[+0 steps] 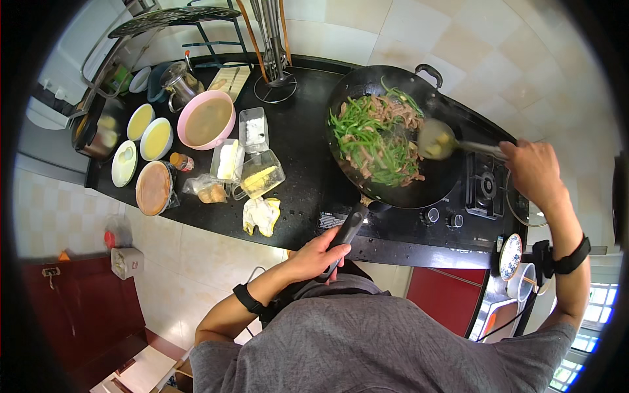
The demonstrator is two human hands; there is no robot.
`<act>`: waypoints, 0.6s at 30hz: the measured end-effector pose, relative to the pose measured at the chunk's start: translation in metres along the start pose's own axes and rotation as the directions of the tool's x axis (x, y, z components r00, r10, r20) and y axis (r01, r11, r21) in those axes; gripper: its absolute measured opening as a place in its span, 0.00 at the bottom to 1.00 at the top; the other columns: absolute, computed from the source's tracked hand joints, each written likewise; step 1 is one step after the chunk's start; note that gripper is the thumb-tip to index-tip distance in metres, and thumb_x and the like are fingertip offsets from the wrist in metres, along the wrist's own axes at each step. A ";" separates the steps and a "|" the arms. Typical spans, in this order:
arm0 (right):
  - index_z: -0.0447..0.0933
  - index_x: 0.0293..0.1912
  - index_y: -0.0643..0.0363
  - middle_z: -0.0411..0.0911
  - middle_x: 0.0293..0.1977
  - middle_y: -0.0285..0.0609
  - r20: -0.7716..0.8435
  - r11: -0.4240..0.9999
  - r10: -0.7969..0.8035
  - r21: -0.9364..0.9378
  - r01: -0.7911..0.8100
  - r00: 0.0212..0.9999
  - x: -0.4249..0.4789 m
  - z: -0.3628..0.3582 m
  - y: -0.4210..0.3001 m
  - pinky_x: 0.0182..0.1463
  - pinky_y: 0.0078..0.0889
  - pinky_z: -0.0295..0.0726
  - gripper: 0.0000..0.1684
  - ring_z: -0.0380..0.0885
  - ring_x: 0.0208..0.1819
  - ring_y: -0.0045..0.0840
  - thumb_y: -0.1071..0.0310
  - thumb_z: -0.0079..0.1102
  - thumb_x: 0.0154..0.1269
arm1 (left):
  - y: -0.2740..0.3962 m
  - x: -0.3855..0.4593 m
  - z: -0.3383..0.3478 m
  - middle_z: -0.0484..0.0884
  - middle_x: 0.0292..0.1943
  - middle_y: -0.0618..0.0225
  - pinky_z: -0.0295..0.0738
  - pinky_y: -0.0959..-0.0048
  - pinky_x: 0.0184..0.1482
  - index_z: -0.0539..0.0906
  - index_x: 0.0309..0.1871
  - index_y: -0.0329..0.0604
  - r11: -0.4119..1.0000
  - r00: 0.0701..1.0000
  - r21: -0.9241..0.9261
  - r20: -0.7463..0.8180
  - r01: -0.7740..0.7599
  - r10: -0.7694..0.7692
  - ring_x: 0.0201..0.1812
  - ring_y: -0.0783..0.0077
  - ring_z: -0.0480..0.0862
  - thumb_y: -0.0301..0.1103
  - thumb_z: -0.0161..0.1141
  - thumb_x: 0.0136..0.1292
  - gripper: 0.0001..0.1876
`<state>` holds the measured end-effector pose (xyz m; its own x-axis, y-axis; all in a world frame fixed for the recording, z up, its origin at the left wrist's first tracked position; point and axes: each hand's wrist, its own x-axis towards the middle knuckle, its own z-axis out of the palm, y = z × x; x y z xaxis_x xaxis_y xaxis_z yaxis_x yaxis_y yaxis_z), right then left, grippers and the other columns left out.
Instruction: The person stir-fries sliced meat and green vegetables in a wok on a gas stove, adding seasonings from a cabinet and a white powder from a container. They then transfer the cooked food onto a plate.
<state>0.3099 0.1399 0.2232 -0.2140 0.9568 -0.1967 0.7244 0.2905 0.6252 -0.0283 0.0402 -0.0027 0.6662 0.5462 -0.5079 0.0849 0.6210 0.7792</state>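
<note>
A large black wok sits on the left side of the gas stove. In it lie green pepper strips mixed with strips of cooked meat, with some steam over them. My left hand grips the wok's black handle, which points towards me. My right hand holds a metal ladle by its shaft, from the right. The ladle's bowl is over the right part of the wok, beside the meat, and holds a few pale yellow pieces. Its bowl is slightly blurred.
On the counter to the left stand a pink bowl of cloudy liquid, several smaller bowls, clear plastic containers, a small jar, a crumpled cloth and a utensil rack. A second burner is right of the wok.
</note>
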 end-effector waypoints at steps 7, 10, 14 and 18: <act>0.82 0.46 0.57 0.83 0.35 0.51 0.181 0.755 -0.246 0.652 0.071 0.952 0.026 0.041 -0.023 0.45 0.40 0.79 0.15 0.81 0.41 0.43 0.67 0.64 0.57 | -0.003 0.002 0.001 0.75 0.32 0.68 0.77 0.74 0.24 0.53 0.75 0.49 1.000 1.000 0.019 -0.010 -0.002 0.002 0.24 0.75 0.79 0.41 0.50 0.74 0.30; 0.80 0.50 0.59 0.81 0.29 0.47 0.193 0.429 -0.224 0.900 -0.082 0.955 0.044 0.078 -0.046 0.32 0.30 0.77 0.16 0.79 0.28 0.29 0.68 0.62 0.61 | -0.003 0.003 0.002 0.76 0.32 0.68 0.77 0.75 0.24 0.53 0.75 0.49 0.999 0.999 0.040 -0.033 0.005 -0.004 0.24 0.75 0.79 0.41 0.50 0.74 0.30; 0.73 0.58 0.52 0.65 0.19 0.32 0.528 -0.016 -0.277 0.833 -0.553 0.803 0.048 0.063 -0.033 0.13 0.14 0.52 0.19 0.56 0.13 0.08 0.68 0.53 0.69 | -0.005 0.001 0.005 0.74 0.31 0.67 0.76 0.74 0.21 0.56 0.74 0.49 0.999 0.996 0.043 -0.079 -0.033 0.037 0.22 0.76 0.79 0.41 0.51 0.74 0.29; 0.73 0.57 0.47 0.66 0.19 0.31 0.578 -0.180 -0.338 0.735 -0.654 0.743 0.033 0.058 0.007 0.11 0.12 0.49 0.16 0.54 0.12 0.09 0.61 0.51 0.72 | -0.006 0.001 0.005 0.74 0.31 0.67 0.76 0.74 0.22 0.56 0.74 0.48 0.998 0.996 0.050 -0.075 -0.048 0.052 0.22 0.76 0.79 0.40 0.50 0.74 0.29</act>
<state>0.3459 0.1734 0.1770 -0.0253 0.6076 -0.7938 0.4915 -0.6839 -0.5392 -0.0243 0.0346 -0.0059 0.6126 0.6178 -0.4929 0.0901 0.5650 0.8201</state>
